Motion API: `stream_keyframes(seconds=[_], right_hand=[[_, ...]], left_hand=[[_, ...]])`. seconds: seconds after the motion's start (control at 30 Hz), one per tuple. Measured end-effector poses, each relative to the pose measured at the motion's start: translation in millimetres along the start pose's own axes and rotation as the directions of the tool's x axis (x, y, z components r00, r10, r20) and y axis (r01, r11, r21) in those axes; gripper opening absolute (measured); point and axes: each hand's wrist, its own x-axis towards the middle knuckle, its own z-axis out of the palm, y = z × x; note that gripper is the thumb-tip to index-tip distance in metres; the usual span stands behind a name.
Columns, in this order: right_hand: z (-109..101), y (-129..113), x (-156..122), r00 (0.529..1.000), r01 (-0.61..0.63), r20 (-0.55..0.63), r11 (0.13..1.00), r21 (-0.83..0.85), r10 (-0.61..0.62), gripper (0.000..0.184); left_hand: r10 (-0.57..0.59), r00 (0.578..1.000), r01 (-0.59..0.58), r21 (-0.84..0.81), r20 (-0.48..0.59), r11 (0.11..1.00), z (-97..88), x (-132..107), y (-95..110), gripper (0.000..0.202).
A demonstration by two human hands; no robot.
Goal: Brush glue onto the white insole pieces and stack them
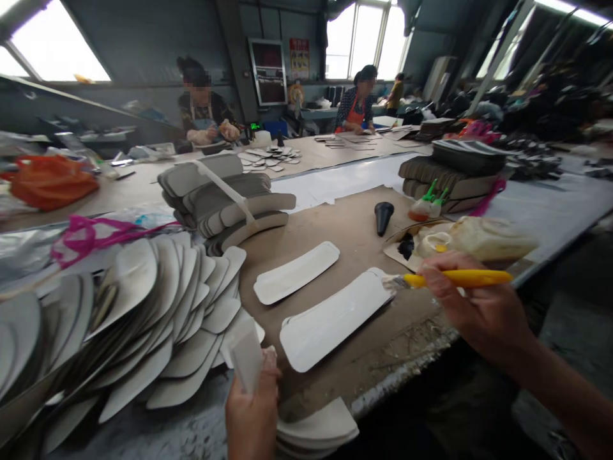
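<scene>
My right hand is closed around a yellow-handled brush, whose bristles touch the right end of a white flat piece lying on brown paper. A second white piece lies just behind it. My left hand is closed on a small white piece held upright near the table's front edge. More white pieces are stacked beside that hand.
A fanned pile of white pieces fills the left. Grey stacked pieces sit behind. A black cone, a glue dish and a plastic bag lie to the right. Two people work at the far side.
</scene>
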Motion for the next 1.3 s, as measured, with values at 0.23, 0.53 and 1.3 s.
stream_keyframes(seconds=[0.23,0.53,1.3], right_hand=[[56.1,-53.2,-18.5,0.81,-0.35,0.586,0.818,0.457,0.019,0.025],[86.6,-71.1,-58.7,0.517,-0.843,0.852,0.215,0.492,0.076,0.032],[113.0,-42.8,43.8,0.119,-0.23,0.992,0.971,0.069,-0.042,0.025]], left_hand=[[-0.024,0.963,0.124,-0.36,0.27,0.925,5.9,-44.6,19.0,0.033],[-0.116,0.944,0.225,-0.343,0.31,0.912,29.4,-64.6,2.5,0.036],[-0.131,0.965,0.192,-0.269,0.228,0.944,11.1,-3.4,-2.0,0.035]])
